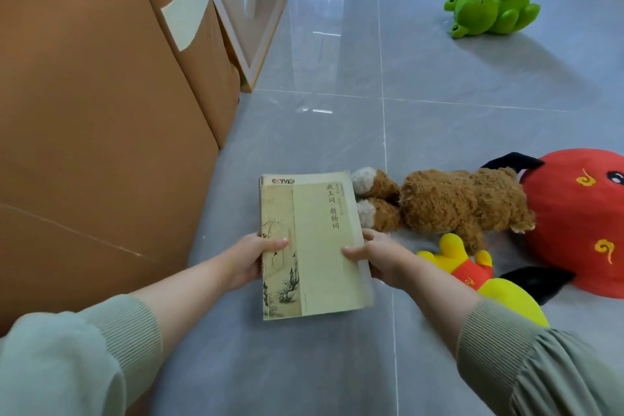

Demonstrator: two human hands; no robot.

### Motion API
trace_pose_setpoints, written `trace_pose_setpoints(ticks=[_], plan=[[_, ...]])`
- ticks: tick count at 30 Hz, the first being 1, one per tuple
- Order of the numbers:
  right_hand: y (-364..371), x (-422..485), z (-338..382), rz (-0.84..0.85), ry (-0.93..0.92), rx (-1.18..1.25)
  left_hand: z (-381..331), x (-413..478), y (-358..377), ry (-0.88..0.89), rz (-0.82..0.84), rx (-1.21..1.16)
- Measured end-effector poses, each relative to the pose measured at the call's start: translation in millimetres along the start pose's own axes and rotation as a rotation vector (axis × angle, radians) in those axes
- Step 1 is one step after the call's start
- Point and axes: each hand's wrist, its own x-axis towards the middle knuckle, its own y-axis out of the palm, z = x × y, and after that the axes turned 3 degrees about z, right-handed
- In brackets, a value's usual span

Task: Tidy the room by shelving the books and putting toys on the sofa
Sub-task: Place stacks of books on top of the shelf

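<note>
The book (324, 246) is over the grey tiled floor (337, 61), just beside the front of the brown sofa (84, 111), and both hands hold it. Whether it rests on the tiles or is raised a little off them cannot be told. It lies flat with its cream cover up. Its long axis runs away from the person, roughly along the sofa's front. The end with the printed logo and the top of the vertical title points away, and the near short edge points back toward the person.

The left hand (251, 262) grips the left long edge at about mid-length, with the thumb laid on the cover and the fingers hidden beneath. The right hand (378, 260) grips the right long edge opposite it, thumb on the cover and fingers curled under the edge. Both forearms come out of pale green sleeves (540, 365).

A brown teddy bear (456, 203) lies on its side on the floor. Its pale soles are right at the book's right edge near the far corner. Its head is against a big red plush (580, 213). A yellow plush in a red shirt (472, 273) lies just beside the right hand. A green frog plush (489, 8) lies well apart, farther out on the floor. A pale wooden frame (256, 27) stands against the sofa's far end.
</note>
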Motion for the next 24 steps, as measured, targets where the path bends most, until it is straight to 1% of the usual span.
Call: trace_pose_setpoints(ticks=[3,5,6,7,8,11,14,18,22,24], plan=[[16.3,4.6,-17.0,-0.086,-0.004,-0.062,25.6,10.1,0.2,-0.063,-0.122,0.0],[26.4,15.3,-27.7,-0.231,-0.01,-0.147,32.8,20.5,-1.3,-0.088,-0.182,0.006],[30.0,18.5,-31.5,-0.318,-0.002,-0.195,32.3,23.5,-0.9,-0.093,-0.188,0.008],[31.0,22.8,-33.5,-0.368,0.024,-0.218,30.0,26.7,-1.6,-0.088,-0.19,0.007],[29.7,27.9,-32.6,-0.376,0.061,-0.227,29.3,31.2,-1.4,-0.089,-0.201,0.005],[25.6,21.8,-20.8,-0.309,0.134,-0.179,28.8,31.5,5.0,-0.104,-0.265,-0.001],[23.0,-5.9,-6.8,-0.321,0.178,-0.21,37.8,15.6,24.0,-0.168,-0.303,-0.043],[20.6,-74.4,2.3,-0.356,0.274,-0.169,30.7,-41.6,64.4,-0.278,-0.305,-0.084],[17.2,-139.4,21.3,-0.338,0.311,-0.103,9.4,-97.6,91.1,-0.304,-0.302,-0.067],[16.4,-176.1,35.7,-0.363,0.32,-0.082,-8.8,-130.3,112.0,-0.327,-0.312,-0.067]])
